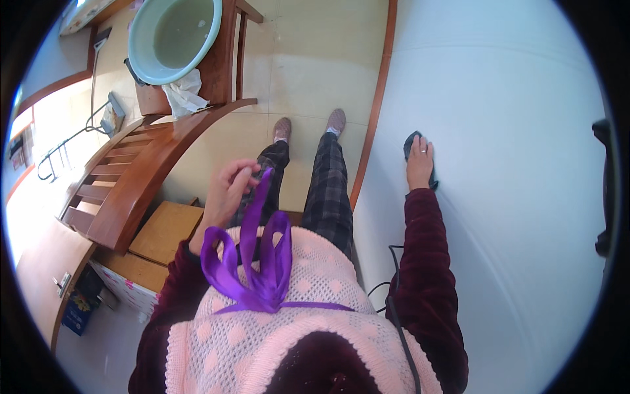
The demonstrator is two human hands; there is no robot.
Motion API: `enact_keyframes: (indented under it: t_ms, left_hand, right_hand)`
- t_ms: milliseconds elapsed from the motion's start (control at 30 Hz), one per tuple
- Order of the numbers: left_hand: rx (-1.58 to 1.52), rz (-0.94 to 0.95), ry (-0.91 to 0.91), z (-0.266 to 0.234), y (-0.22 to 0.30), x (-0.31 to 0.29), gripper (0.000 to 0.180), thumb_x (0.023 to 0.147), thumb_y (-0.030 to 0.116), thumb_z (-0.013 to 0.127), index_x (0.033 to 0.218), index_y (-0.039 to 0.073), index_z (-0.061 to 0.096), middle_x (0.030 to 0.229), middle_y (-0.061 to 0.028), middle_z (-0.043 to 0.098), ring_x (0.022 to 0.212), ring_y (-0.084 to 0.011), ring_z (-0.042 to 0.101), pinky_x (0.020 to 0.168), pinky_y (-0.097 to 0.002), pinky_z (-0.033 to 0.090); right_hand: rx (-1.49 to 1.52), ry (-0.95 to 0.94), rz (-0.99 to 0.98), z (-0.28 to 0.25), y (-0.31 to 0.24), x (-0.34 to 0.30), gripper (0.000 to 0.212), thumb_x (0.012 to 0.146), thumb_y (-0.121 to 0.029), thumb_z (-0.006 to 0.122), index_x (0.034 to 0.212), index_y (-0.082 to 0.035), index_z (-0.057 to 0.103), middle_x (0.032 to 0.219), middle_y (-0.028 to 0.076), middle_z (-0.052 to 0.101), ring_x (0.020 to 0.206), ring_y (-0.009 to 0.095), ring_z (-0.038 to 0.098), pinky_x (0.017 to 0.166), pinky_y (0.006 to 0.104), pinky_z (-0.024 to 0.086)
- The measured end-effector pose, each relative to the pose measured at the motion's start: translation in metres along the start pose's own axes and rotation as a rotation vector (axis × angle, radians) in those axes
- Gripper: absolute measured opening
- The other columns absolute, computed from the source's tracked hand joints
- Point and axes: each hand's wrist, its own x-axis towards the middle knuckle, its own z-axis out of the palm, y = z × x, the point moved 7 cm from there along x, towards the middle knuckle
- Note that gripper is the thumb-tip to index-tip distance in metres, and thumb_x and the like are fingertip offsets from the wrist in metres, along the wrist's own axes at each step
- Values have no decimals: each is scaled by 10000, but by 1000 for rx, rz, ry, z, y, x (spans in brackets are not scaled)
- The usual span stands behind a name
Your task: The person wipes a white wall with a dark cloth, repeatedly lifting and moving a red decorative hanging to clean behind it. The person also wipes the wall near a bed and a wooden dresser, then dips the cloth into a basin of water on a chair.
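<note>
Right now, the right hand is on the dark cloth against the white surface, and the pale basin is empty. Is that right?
Not quite: the pale basin holds cloudy water, as the head view shows. The right hand is indeed on the dark cloth against the white surface.

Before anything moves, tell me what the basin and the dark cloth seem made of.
Basin: probably plastic, smooth and pale, judging by its even colour and soft sheen. Dark cloth: likely a matte fabric, since it looks limp and bunched under the right hand; its weave is too small to tell.
</note>
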Motion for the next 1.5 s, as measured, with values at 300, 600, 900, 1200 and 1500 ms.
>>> enact_keyframes:
  t_ms: [300,600,900,1200,1500]
  left_hand:
    - [-114,-263,171,14,-89,11,190,994,82,527,1117,18,657,1036,-40,693,813,-97,650,688,-223,492]
    - [-217,-334,245,4,-131,29,174,995,98,562,1124,45,665,1059,-43,698,813,-99,647,712,-237,509]
    - [-239,-388,320,-2,-156,42,189,1002,97,546,1142,32,656,1054,-44,694,830,-96,653,696,-217,496]
    - [-242,-474,274,16,-184,52,200,987,52,523,1136,21,652,1087,-55,682,854,-116,657,727,-237,496]
    - [-338,-455,282,15,-193,46,208,994,70,535,1167,37,646,1091,-46,684,859,-109,655,727,-232,494]
  right_hand:
    - [-125,-265,-214,98,-82,69,448,994,-266,462,1406,-108,540,1550,57,364,1450,259,283,1201,489,118]
    - [-153,-92,-144,81,-48,206,397,953,-189,484,1307,-71,618,1407,44,504,1338,272,411,1155,484,219]
    - [-392,483,15,-58,104,389,274,902,-137,534,1122,-68,682,1206,45,581,1175,253,536,1011,450,378]
    - [-338,124,-152,33,37,406,191,893,-153,547,968,-112,718,1069,39,610,1030,216,594,823,380,455]
    - [-208,-268,-328,99,-29,327,235,925,-181,530,1023,-122,736,1138,34,644,1113,224,589,905,420,419]
